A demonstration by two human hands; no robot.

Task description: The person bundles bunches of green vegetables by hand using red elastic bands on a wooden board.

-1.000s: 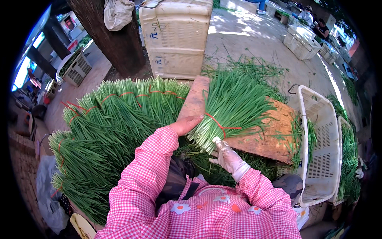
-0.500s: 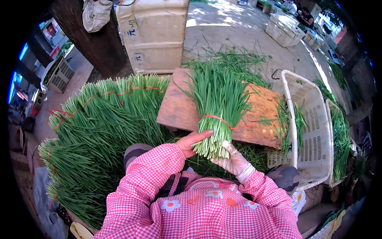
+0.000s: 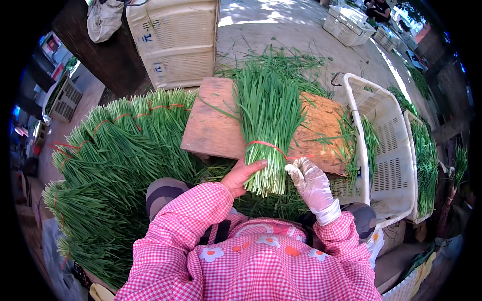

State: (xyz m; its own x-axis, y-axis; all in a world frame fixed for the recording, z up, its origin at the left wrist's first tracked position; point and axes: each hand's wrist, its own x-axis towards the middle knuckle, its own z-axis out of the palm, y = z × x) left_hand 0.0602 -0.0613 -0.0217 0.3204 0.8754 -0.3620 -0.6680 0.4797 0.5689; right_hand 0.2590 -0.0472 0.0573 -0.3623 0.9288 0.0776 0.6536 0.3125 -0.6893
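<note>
A thick bundle of garlic chives (image 3: pixel 271 110) lies across a wooden board (image 3: pixel 211 125), its pale cut ends toward me. A red tie (image 3: pixel 266 144) circles it near those ends, with a loose tail sticking out to the right. My bare left hand (image 3: pixel 238 176) grips the bundle's lower left side, thumb over the stems. On the right, my right hand (image 3: pixel 312 189) wears a thin whitish glove. Its fingers are curled together just below the tie's tail, beside the stems; whether anything is pinched in them is hidden.
Several tied chive bundles (image 3: pixel 130 155) are stacked at my left. A white crate (image 3: pixel 394 170) stands at my right, with another crate (image 3: pixel 422 175) of chives beyond it. Loose chives (image 3: pixel 296 65) lie behind the board. An upended crate (image 3: pixel 175 45) stands beside a tree trunk (image 3: pixel 100 55).
My right hand has moved from under the cut ends up and right, to beside the tie's tail. My left hand keeps its grip. The whole view has shifted slightly.
</note>
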